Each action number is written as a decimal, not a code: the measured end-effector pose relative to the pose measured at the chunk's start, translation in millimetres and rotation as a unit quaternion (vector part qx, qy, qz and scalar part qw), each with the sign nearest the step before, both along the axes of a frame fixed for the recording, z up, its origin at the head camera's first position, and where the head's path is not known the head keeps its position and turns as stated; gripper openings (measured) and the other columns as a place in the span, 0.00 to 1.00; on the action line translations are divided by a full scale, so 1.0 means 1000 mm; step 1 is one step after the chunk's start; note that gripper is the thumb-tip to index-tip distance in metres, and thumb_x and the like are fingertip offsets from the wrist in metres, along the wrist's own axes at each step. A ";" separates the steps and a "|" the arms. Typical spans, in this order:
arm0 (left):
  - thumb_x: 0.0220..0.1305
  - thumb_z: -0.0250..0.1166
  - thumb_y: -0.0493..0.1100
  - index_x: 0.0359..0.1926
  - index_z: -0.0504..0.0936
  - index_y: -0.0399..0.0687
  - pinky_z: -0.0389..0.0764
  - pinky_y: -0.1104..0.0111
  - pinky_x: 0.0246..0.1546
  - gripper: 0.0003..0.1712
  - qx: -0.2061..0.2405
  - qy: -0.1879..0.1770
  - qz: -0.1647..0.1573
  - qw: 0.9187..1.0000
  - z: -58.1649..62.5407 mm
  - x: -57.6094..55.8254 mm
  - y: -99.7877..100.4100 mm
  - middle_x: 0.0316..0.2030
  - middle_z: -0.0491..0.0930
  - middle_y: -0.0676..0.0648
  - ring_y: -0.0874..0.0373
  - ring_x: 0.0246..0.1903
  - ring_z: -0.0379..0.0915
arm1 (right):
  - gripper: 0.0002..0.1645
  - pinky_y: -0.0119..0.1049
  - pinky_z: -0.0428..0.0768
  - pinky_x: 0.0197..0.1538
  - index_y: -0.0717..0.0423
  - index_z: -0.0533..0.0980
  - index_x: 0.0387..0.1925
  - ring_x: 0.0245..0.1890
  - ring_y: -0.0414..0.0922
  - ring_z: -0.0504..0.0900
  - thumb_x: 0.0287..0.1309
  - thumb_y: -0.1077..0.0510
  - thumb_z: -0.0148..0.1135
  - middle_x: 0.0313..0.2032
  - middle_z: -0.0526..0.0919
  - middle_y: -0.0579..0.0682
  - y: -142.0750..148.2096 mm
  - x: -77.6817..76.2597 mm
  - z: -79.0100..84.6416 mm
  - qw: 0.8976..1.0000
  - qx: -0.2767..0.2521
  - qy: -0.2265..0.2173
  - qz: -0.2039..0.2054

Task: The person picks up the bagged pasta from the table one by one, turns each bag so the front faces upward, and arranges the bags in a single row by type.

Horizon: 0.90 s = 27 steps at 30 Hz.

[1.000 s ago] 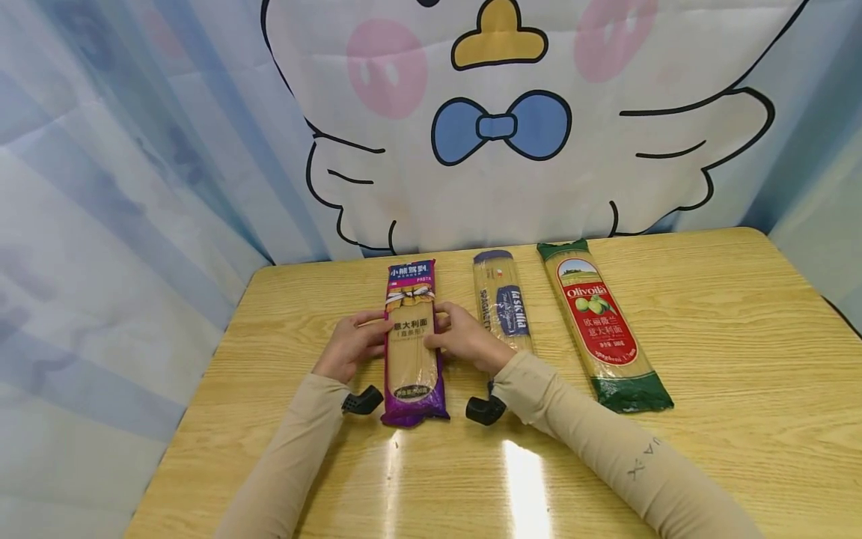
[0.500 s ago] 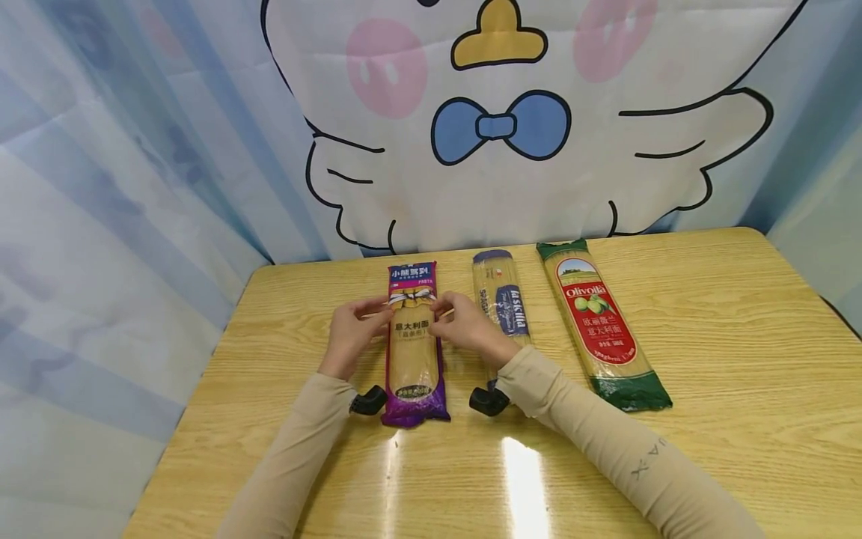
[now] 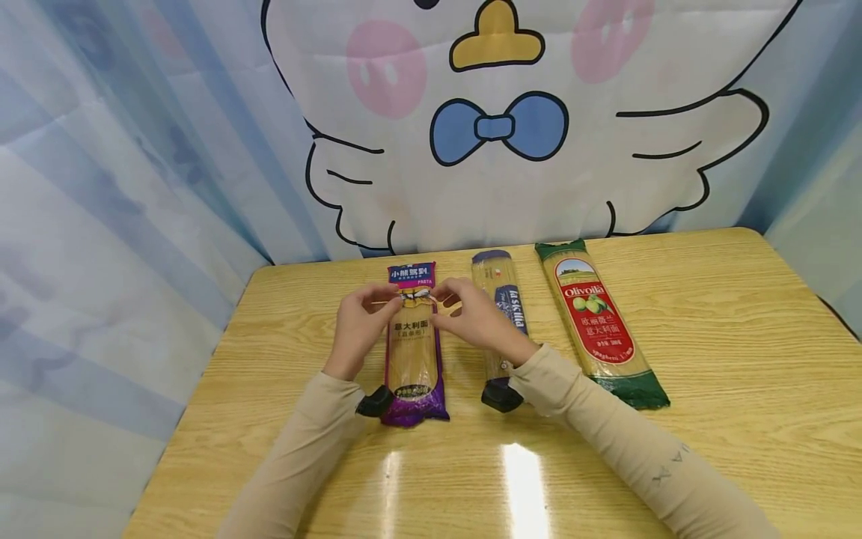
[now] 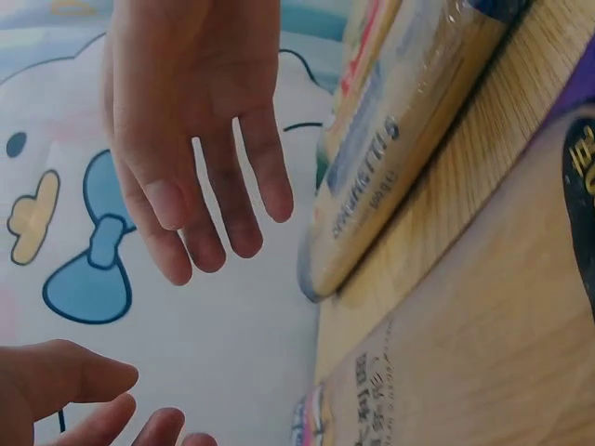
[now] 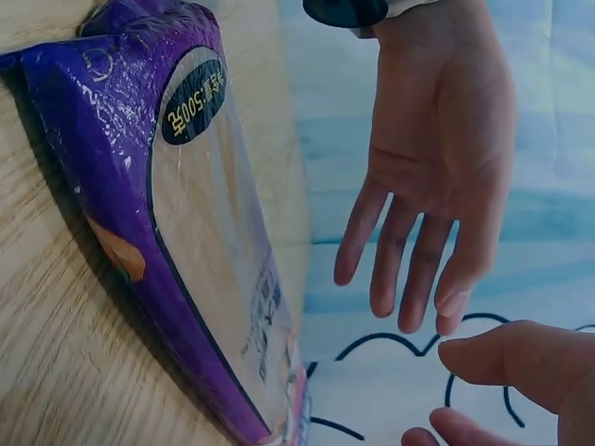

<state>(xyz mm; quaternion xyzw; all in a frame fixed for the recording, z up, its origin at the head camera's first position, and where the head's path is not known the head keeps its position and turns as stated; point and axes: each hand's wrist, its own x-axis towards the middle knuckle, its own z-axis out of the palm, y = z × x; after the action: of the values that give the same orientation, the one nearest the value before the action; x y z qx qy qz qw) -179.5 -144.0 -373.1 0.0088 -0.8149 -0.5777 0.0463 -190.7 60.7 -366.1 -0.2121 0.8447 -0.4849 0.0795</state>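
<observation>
A purple-ended pasta packet (image 3: 414, 352) lies flat on the table, its printed face up. Over its upper part my left hand (image 3: 360, 322) hovers from the left, fingers loosely bent and holding nothing. From the other side my right hand (image 3: 478, 318) faces it, likewise holding nothing and partly covering a blue-labelled spaghetti packet (image 3: 500, 278). The right wrist view shows a gap between the purple packet (image 5: 209, 214) and both hands. In the left wrist view, the right hand's fingers (image 4: 218, 200) point down, apart from the spaghetti packet (image 4: 400, 139).
To the right, a green-ended spaghetti packet (image 3: 599, 322) with a red label lies at a slant. The wooden table (image 3: 741, 322) meets a cartoon-printed curtain (image 3: 498, 195) at its back edge. Black wrist cameras (image 3: 501, 395) sit under the sleeves.
Both hands have left the sides of the purple-ended packet and moved up and away from me over its upper part. The packet shifted slightly at first; the other packets stay put.
</observation>
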 end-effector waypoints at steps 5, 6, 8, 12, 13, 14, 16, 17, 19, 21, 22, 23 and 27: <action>0.66 0.66 0.39 0.53 0.82 0.41 0.80 0.55 0.54 0.15 -0.037 0.044 -0.012 0.998 0.007 0.005 0.005 0.47 0.83 0.40 0.49 0.49 0.80 | 0.21 0.51 0.80 0.57 0.61 0.76 0.55 0.55 0.58 0.76 0.63 0.58 0.65 0.54 0.77 0.61 0.007 0.006 0.003 0.998 0.010 0.054 -0.016; 0.66 0.66 0.39 0.53 0.82 0.41 0.80 0.55 0.54 0.16 -0.047 0.052 -0.015 0.997 0.008 0.007 0.006 0.48 0.83 0.40 0.49 0.49 0.80 | 0.20 0.52 0.80 0.57 0.61 0.76 0.55 0.54 0.58 0.76 0.63 0.58 0.65 0.53 0.78 0.60 0.008 0.008 0.003 0.997 0.012 0.070 -0.019; 0.66 0.66 0.38 0.54 0.82 0.40 0.80 0.55 0.52 0.16 -0.064 0.069 -0.024 0.995 0.010 0.009 0.009 0.48 0.83 0.39 0.49 0.50 0.80 | 0.20 0.51 0.80 0.55 0.61 0.77 0.54 0.52 0.55 0.77 0.62 0.58 0.66 0.52 0.79 0.58 0.011 0.011 0.003 0.994 0.023 0.107 -0.026; 0.65 0.67 0.38 0.52 0.82 0.40 0.82 0.55 0.49 0.15 -0.110 0.109 -0.032 0.987 0.013 0.016 0.016 0.49 0.84 0.41 0.49 0.51 0.79 | 0.18 0.49 0.78 0.58 0.59 0.78 0.52 0.52 0.51 0.76 0.62 0.58 0.67 0.51 0.80 0.54 0.018 0.017 0.005 0.984 0.050 0.166 -0.030; 0.65 0.67 0.38 0.52 0.83 0.40 0.82 0.54 0.50 0.15 -0.122 0.119 -0.035 0.985 0.014 0.017 0.018 0.49 0.84 0.41 0.49 0.51 0.79 | 0.18 0.49 0.77 0.59 0.59 0.78 0.52 0.52 0.51 0.76 0.61 0.59 0.68 0.51 0.80 0.54 0.020 0.019 0.005 0.982 0.055 0.179 -0.029; 0.65 0.67 0.37 0.52 0.83 0.40 0.81 0.54 0.51 0.15 -0.134 0.128 -0.035 0.982 0.015 0.018 0.020 0.49 0.84 0.42 0.49 0.51 0.79 | 0.17 0.50 0.75 0.63 0.59 0.78 0.51 0.53 0.52 0.76 0.61 0.59 0.68 0.51 0.80 0.54 0.022 0.020 0.006 0.980 0.060 0.189 -0.028; 0.65 0.67 0.37 0.52 0.83 0.40 0.81 0.53 0.55 0.14 -0.153 0.142 -0.038 0.977 0.016 0.020 0.023 0.49 0.84 0.43 0.49 0.52 0.78 | 0.17 0.52 0.70 0.68 0.58 0.78 0.50 0.55 0.52 0.75 0.61 0.59 0.68 0.50 0.80 0.53 0.026 0.022 0.006 0.976 0.069 0.206 -0.027; 0.65 0.67 0.37 0.51 0.83 0.40 0.81 0.53 0.55 0.14 -0.166 0.149 -0.038 0.974 0.016 0.021 0.024 0.49 0.84 0.43 0.49 0.51 0.78 | 0.17 0.53 0.69 0.69 0.58 0.78 0.50 0.56 0.53 0.75 0.60 0.59 0.68 0.49 0.80 0.53 0.029 0.023 0.007 0.973 0.074 0.215 -0.028; 0.65 0.67 0.37 0.51 0.83 0.40 0.81 0.54 0.54 0.14 -0.187 0.163 -0.038 0.968 0.017 0.022 0.026 0.48 0.84 0.43 0.49 0.50 0.78 | 0.17 0.53 0.71 0.68 0.59 0.78 0.49 0.57 0.53 0.75 0.60 0.59 0.69 0.49 0.80 0.53 0.033 0.025 0.007 0.969 0.080 0.231 -0.028; 0.64 0.68 0.37 0.51 0.83 0.41 0.82 0.53 0.53 0.14 -0.204 0.175 -0.038 0.963 0.017 0.023 0.028 0.48 0.84 0.43 0.49 0.49 0.78 | 0.17 0.51 0.74 0.64 0.59 0.78 0.48 0.57 0.53 0.75 0.59 0.59 0.70 0.49 0.80 0.54 0.038 0.026 0.007 0.966 0.088 0.242 -0.030; 0.64 0.68 0.37 0.50 0.83 0.42 0.82 0.53 0.53 0.14 -0.210 0.181 -0.038 0.960 0.016 0.024 0.029 0.48 0.84 0.43 0.49 0.49 0.78 | 0.17 0.51 0.76 0.61 0.60 0.78 0.48 0.56 0.53 0.75 0.58 0.59 0.70 0.49 0.80 0.54 0.040 0.027 0.007 0.964 0.093 0.248 -0.031; 0.64 0.68 0.36 0.51 0.83 0.42 0.81 0.54 0.53 0.14 -0.217 0.186 -0.039 0.957 0.016 0.024 0.030 0.48 0.84 0.43 0.49 0.49 0.78 | 0.18 0.51 0.77 0.61 0.60 0.78 0.48 0.56 0.54 0.75 0.58 0.59 0.71 0.50 0.80 0.54 0.043 0.028 0.007 0.962 0.097 0.253 -0.031; 0.64 0.67 0.36 0.54 0.83 0.42 0.81 0.57 0.55 0.16 -0.245 0.204 -0.041 0.947 0.011 0.028 0.032 0.50 0.84 0.44 0.50 0.51 0.79 | 0.20 0.51 0.77 0.60 0.60 0.78 0.50 0.56 0.53 0.74 0.58 0.58 0.71 0.52 0.79 0.55 0.053 0.031 0.004 0.959 0.116 0.257 -0.037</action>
<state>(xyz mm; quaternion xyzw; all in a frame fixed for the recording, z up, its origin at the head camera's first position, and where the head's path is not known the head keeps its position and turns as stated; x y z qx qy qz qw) -151.0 -111.7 -361.8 -0.1542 -0.9040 -0.3510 0.1891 -160.0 113.5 -362.4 -0.2875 0.8942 -0.3156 -0.1342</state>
